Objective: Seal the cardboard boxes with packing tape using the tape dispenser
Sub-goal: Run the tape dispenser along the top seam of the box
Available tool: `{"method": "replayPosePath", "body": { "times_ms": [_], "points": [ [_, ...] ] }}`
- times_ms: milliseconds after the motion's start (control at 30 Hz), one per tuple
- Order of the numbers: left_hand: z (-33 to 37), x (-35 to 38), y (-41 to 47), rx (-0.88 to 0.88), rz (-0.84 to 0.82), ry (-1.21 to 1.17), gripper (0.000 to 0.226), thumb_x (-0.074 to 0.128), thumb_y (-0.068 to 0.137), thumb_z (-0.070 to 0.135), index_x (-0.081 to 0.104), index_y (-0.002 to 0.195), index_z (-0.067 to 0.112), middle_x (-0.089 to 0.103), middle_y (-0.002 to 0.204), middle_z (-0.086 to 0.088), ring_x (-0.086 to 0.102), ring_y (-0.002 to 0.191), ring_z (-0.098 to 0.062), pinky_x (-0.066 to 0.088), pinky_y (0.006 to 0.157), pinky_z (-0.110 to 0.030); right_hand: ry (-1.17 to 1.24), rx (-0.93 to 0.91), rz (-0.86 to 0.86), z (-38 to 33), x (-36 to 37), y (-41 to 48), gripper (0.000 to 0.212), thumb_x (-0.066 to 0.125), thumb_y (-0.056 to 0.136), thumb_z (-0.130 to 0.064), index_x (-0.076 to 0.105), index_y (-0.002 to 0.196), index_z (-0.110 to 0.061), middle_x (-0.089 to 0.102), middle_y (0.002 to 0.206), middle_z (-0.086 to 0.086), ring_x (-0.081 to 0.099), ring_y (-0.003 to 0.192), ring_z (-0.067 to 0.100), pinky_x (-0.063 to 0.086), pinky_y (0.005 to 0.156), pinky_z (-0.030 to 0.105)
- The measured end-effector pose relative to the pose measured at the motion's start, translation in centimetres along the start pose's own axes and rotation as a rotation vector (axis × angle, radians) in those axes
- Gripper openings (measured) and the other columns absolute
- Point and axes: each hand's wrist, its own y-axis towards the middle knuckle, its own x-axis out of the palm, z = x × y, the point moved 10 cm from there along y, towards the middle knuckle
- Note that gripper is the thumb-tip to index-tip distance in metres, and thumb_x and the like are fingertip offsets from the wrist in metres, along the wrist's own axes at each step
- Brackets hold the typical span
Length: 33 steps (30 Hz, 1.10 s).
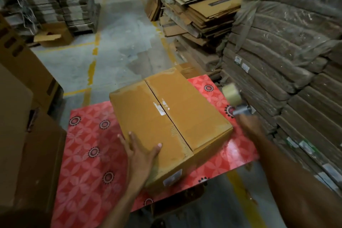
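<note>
Cardboard box point(194, 114): brown, flaps closed, label scraps at centre seam; sits mid glossy red floral tabletop point(88, 153). Left hand point(140, 153) flat on near corner. Right hand point(248, 124), blurred, grips tape dispenser point(235, 98) at right edge.

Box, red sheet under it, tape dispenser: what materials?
Box: brown corrugated cardboard, matte; fluting shows at the near seam end.
Red sheet: glossy printed surface, sheen near its right edge; base material unclear.
Tape dispenser: greyish, perhaps metal, with pale translucent tape; too blurred to be sure.
</note>
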Motion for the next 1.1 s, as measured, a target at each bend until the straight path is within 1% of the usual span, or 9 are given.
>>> {"method": "replayPosePath", "body": {
  "times_ms": [100,200,267,333,467,633,767,1000,1100],
  "points": [
    [0.7,1.8,-0.2,0.054,-0.084,0.198,0.109,0.052,0.091,0.067,-0.013,0.161,0.013,-0.04,0.16,0.0,0.045,0.14,-0.039,0.037,0.11,-0.044,0.291,-0.003,-0.169,-5.6,-0.3,-0.6,0.011,0.062,0.073,-0.019,0.057,0.067,-0.011,0.045,0.047,0.004,0.039,0.039,0.018,0.031,0.042,0.022],
    [2.7,4.4,-1.3,0.111,-0.208,0.495,0.106,0.043,0.094,0.07,-0.013,0.159,0.007,-0.036,0.157,-0.028,0.057,0.126,-0.044,0.045,0.101,-0.036,0.363,-0.035,-0.475,-11.6,3.1,-3.8,0.015,0.058,0.088,-0.015,0.053,0.075,-0.015,0.039,0.049,0.0,0.031,0.035,0.013,0.025,0.036,0.02],
    [5.2,4.9,-1.8,0.222,-0.269,0.721,0.103,0.041,0.093,0.073,-0.002,0.16,0.008,-0.01,0.16,-0.033,0.057,0.125,-0.038,0.048,0.098,-0.036,0.383,-0.141,-0.575,-15.6,5.4,-7.1,0.015,0.058,0.09,-0.008,0.054,0.075,-0.011,0.043,0.054,0.003,0.035,0.04,0.015,0.029,0.04,0.022],
    [8.1,3.5,0.4,0.364,-0.241,0.785,0.078,0.041,0.095,0.069,0.033,0.152,0.016,0.033,0.151,-0.015,0.053,0.125,-0.029,0.047,0.098,-0.04,0.39,-0.249,-0.603,-18.8,7.6,-10.6,0.012,0.061,0.085,-0.002,0.056,0.075,-0.006,0.05,0.059,0.009,0.042,0.043,0.019,0.035,0.044,0.025],
    [9.5,0.1,11.1,0.26,-0.278,0.212,0.05,0.04,0.101,0.06,0.068,0.112,0.02,0.072,0.104,-0.006,0.069,0.101,-0.028,0.055,0.092,-0.044,0.395,-0.32,-0.652,-21.8,11.8,-14.9,0.012,0.061,0.083,0.002,0.056,0.075,-0.005,0.053,0.062,0.009,0.046,0.046,0.02,0.038,0.044,0.026],
    [7.7,2.2,16.9,-0.504,-0.71,-1.088,0.079,0.052,0.091,0.07,0.061,0.122,-0.001,0.065,0.115,-0.018,0.073,0.095,-0.036,0.062,0.077,-0.044,0.427,-0.295,-0.764,-22.4,15.1,-17.4,0.013,0.061,0.075,-0.005,0.053,0.066,-0.009,0.047,0.062,0.007,0.041,0.047,0.02,0.033,0.046,0.026],
    [8.1,1.4,18.1,-0.496,-0.773,-1.169,0.044,0.065,0.094,0.046,0.058,0.095,0.002,0.071,0.078,-0.016,0.075,0.074,-0.031,0.064,0.073,-0.04,0.371,-0.343,-0.761,-22.2,15.5,-18.0,0.022,0.054,0.081,0.001,0.052,0.062,-0.011,0.044,0.062,0.008,0.038,0.047,0.02,0.028,0.05,0.029],
    [7.3,2.7,18.1,-0.56,-0.849,-1.185,0.044,0.053,0.104,0.025,0.071,0.076,-0.004,0.073,0.076,-0.019,0.075,0.066,-0.027,0.061,0.072,-0.035,0.28,-0.404,-0.765,-21.7,15.2,-18.2,0.007,0.057,0.082,-0.001,0.054,0.077,-0.006,0.047,0.064,0.01,0.041,0.048,0.02,0.034,0.05,0.029],
    [7.1,3.5,17.9,-0.626,-0.872,-1.19,0.023,0.053,0.102,0.01,0.068,0.095,-0.007,0.074,0.08,-0.021,0.076,0.066,-0.026,0.064,0.062,-0.033,0.333,-0.37,-0.78,-21.7,15.6,-17.6,0.012,0.06,0.071,-0.006,0.055,0.082,-0.003,0.046,0.064,0.011,0.04,0.045,0.02,0.032,0.049,0.028]
  ]
}}
